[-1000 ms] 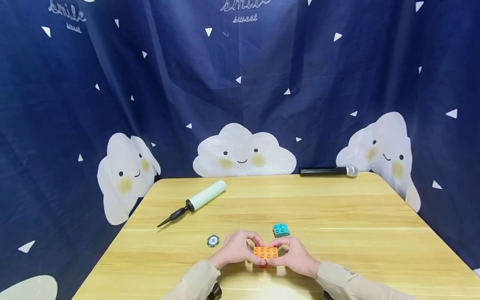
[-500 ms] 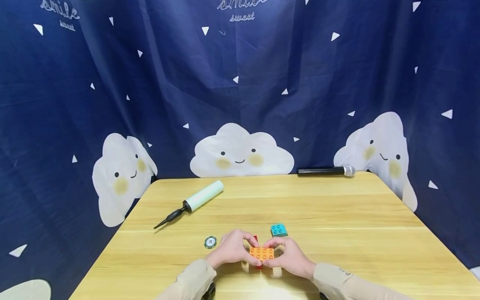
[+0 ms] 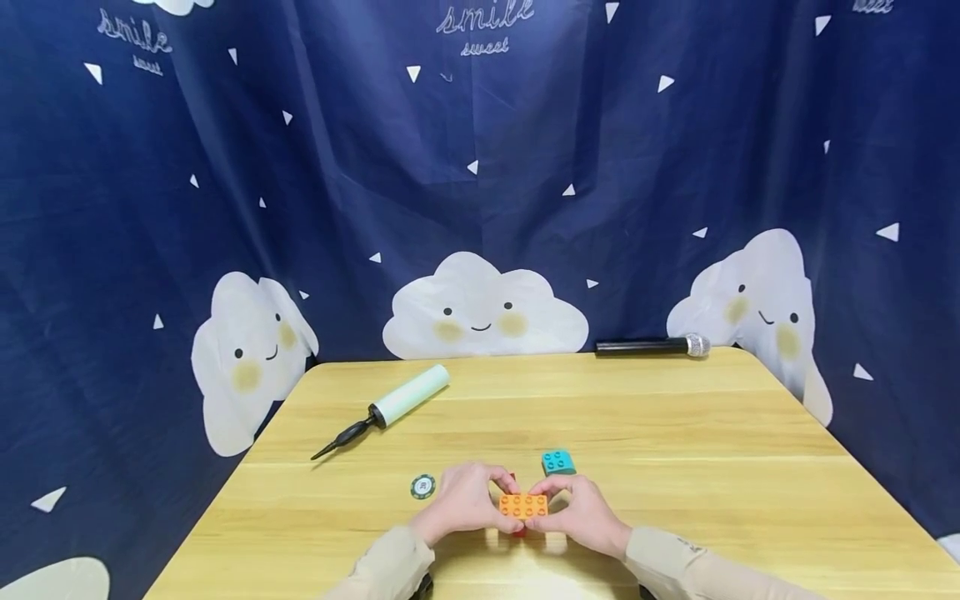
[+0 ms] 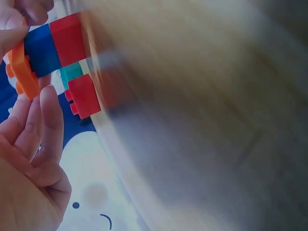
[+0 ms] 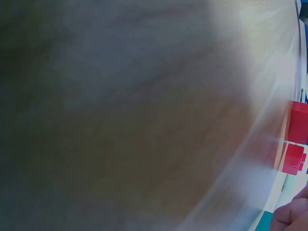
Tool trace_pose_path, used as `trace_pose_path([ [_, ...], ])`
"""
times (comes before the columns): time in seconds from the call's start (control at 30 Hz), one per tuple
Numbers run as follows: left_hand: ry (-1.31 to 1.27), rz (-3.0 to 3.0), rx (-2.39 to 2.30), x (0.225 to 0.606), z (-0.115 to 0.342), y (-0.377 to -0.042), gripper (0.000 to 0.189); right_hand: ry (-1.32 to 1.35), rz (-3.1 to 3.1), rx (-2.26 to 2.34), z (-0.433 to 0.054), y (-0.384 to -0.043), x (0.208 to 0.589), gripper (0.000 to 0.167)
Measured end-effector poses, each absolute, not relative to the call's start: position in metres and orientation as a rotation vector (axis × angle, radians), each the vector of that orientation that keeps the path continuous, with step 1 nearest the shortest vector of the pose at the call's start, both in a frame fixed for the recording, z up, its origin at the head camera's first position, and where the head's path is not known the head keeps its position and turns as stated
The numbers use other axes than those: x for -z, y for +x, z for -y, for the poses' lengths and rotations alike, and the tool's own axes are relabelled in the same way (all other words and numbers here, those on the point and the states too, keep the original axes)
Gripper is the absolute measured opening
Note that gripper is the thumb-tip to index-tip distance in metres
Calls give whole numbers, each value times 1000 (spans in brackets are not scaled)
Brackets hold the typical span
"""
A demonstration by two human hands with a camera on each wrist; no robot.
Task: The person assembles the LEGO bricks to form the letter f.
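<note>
Between both hands sits an orange toy building brick [image 3: 523, 506], studs up. My left hand [image 3: 467, 500] pinches its left end, thumb at the near side and fingers at the far side. At the right end my right hand [image 3: 581, 512] pinches it the same way. Under it the left wrist view shows a blue brick [image 4: 43, 50] above a red brick [image 4: 69, 39] close over the table, with the orange one overhanging the blue. A second, studded red brick [image 4: 85, 97] stands on the table beyond, mostly hidden by the fingers in the head view.
A teal brick [image 3: 557, 461] lies just beyond the right hand. Left of the left hand is a poker chip [image 3: 423, 487]. Farther back lie a hand pump [image 3: 408, 396] and a microphone [image 3: 651, 347] near the table's [image 3: 675, 433] far edge. A dark blue curtain [image 3: 480, 167] hangs behind.
The head view shifts slightly. Both hands keep their pinch on the orange brick, which has moved a little left. Some red beyond the left fingers has come into sight.
</note>
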State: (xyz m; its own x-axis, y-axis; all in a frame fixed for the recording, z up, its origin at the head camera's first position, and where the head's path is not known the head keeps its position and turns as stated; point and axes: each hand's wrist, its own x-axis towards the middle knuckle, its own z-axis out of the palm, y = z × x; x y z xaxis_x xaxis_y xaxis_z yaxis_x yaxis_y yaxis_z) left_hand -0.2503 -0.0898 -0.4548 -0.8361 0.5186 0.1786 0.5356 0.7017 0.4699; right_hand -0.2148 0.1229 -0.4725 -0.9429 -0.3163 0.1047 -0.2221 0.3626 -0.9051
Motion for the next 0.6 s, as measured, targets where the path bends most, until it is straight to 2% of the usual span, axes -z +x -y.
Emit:
trace_pose_path([
  [0.43, -870, 2885, 839, 454, 92, -250, 30, -545, -2537, 1635, -121, -215, 469, 29],
  [0.6, -923, 2909, 812, 447, 92, -251, 36, -550, -2543, 1624, -124, -214, 466, 30],
])
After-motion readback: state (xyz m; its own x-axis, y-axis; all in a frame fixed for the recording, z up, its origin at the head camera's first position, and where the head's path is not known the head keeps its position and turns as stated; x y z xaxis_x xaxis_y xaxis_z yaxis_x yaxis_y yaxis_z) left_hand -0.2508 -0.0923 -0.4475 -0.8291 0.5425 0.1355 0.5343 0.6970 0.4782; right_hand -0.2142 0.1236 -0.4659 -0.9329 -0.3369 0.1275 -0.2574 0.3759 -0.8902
